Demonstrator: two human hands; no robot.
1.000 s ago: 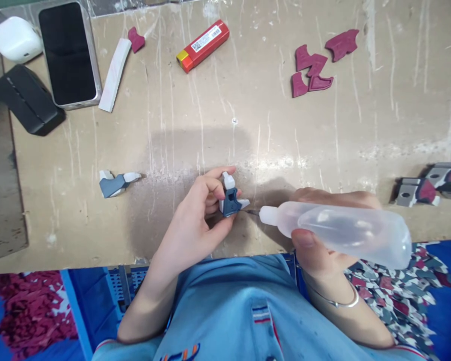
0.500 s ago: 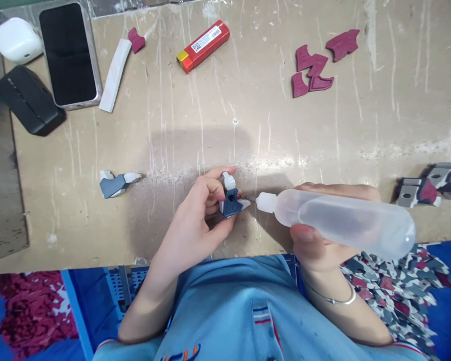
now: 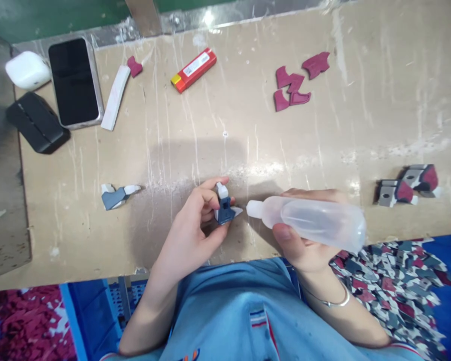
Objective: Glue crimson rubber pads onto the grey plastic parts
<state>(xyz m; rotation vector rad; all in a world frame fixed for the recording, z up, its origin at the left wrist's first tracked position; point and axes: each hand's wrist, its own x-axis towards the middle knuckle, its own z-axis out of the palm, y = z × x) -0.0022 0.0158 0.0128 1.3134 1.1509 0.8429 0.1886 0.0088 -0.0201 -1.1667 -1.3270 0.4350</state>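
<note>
Between the thumb and fingers of my left hand (image 3: 195, 220) is a small dark blue and white plastic part (image 3: 224, 208), held just above the table. A square hole shows in its blue face, and a white tip points right. My right hand (image 3: 304, 245) is wrapped round a translucent squeeze bottle (image 3: 315, 218) lying nearly level. The white cap (image 3: 254, 208) of the bottle faces the part, its thin nozzle close to the white tip; whether they touch I cannot tell. A similar blue-grey and white part (image 3: 115, 197) lies on the table to the left.
Maroon pieces (image 3: 295, 82) and a red lighter (image 3: 194, 70) lie farther back. A phone (image 3: 75, 82), white case (image 3: 28, 70), black case (image 3: 37, 123) and white strip (image 3: 116, 98) sit at back left. Joined grey-maroon parts (image 3: 408, 184) rest right. Below the edge are piles of maroon pieces (image 3: 33, 323) and mixed parts (image 3: 394, 286).
The view has shifted, so the table's back edge shows more. The bottle's nozzle has drawn back slightly from the blue face toward the white tip; the part has turned a little in my left hand.
</note>
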